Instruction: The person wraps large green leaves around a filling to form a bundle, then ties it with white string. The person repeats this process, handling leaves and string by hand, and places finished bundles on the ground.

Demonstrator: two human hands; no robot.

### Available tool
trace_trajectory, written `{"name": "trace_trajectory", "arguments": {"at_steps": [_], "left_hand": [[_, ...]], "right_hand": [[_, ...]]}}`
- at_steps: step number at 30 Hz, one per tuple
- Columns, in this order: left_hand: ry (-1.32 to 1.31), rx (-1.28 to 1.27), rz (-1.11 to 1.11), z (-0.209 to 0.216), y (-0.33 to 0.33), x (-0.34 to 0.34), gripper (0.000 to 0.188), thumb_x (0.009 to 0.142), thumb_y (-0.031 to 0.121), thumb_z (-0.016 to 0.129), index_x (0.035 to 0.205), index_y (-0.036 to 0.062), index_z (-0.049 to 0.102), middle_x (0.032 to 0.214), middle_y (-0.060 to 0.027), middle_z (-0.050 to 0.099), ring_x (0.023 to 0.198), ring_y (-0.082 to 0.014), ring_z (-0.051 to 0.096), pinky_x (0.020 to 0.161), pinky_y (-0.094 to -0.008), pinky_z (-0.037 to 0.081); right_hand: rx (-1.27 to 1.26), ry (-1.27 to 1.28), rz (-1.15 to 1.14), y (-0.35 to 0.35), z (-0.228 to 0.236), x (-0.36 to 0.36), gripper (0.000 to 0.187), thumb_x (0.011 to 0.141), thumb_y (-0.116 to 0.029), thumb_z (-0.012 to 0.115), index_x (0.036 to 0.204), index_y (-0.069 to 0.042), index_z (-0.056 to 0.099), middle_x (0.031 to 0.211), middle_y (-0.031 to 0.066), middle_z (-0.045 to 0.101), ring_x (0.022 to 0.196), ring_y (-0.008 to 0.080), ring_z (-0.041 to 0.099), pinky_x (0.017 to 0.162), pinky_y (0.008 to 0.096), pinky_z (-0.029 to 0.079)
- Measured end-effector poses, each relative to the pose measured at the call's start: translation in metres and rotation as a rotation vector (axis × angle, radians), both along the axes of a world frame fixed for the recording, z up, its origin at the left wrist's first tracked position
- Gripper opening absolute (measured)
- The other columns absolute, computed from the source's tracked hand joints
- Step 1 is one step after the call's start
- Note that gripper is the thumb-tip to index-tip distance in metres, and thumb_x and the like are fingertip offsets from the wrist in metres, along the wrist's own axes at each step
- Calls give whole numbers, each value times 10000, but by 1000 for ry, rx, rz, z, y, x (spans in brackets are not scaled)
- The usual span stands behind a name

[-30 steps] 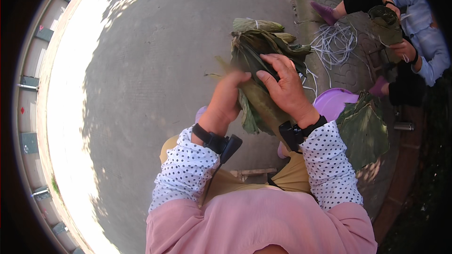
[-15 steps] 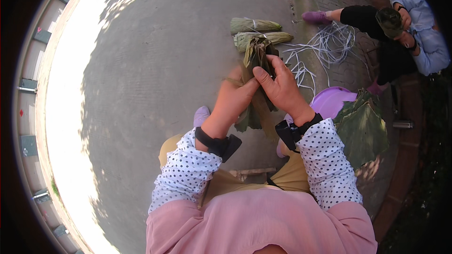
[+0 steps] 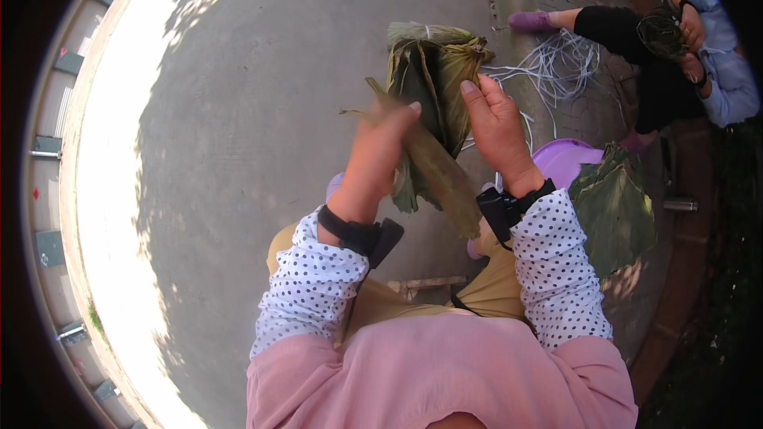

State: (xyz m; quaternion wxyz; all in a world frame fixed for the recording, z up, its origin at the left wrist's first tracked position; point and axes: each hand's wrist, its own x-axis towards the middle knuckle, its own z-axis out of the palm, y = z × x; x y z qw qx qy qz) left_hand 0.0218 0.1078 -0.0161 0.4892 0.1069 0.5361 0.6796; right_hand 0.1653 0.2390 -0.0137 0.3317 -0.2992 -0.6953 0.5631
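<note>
A bunch of large dried green-brown leaves (image 3: 425, 83) is spread open between my two hands, above the ground in front of me. My left hand (image 3: 371, 151) is closed on its left side, thumb on top; the fingers are partly hidden and slightly blurred. A long narrow brownish leaf (image 3: 447, 179) slants from that hand down toward my right wrist. My right hand (image 3: 501, 123) pinches the bunch's right edge between thumb and fingers. Just beyond, a tied leaf bundle (image 3: 433, 32) with a white band lies on the ground, partly covered by the held leaves.
White plastic strips (image 3: 560, 71) lie tangled at the right. Nearer me stand a purple plastic item (image 3: 556, 160) and a stack of flat green leaves (image 3: 612, 214). A seated co-worker (image 3: 719, 71) at far right handles a leaf bundle (image 3: 661, 34). Grey pavement (image 3: 254, 127) stretches left.
My hands have moved apart, and the leaf bunch between them has opened from a narrow fold to a wide spread. It now covers most of the nearer tied bundle behind it.
</note>
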Motion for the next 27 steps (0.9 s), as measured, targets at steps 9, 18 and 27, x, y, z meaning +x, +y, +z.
{"name": "trace_trajectory", "arguments": {"at_steps": [9, 18, 27], "left_hand": [[-147, -29, 77, -3, 1, -8, 262, 953, 217, 695, 1128, 39, 617, 1032, -59, 641, 948, -187, 608, 830, -354, 507], [-183, -34, 131, 6, -1, -14, 248, 941, 230, 694, 1057, 17, 645, 960, -85, 676, 866, -220, 658, 798, -376, 542], [-207, 22, 199, -2, -4, -23, 245, 958, 195, 640, 1083, -16, 653, 1017, -128, 704, 914, -262, 681, 860, -407, 559]], "right_hand": [[-182, 134, -31, 7, 10, 6, 231, 1100, -244, 554, 1089, -35, 654, 845, -104, 539, 782, 5, 447, 685, 218, 413], [-124, 215, -174, 16, 21, 10, 241, 1106, -256, 559, 1092, -42, 668, 865, -102, 541, 811, 10, 451, 718, 209, 408], [-187, 428, -264, 32, 24, 18, 296, 1116, -249, 535, 1244, -13, 659, 1097, -12, 664, 962, 65, 579, 864, 249, 480]]}}
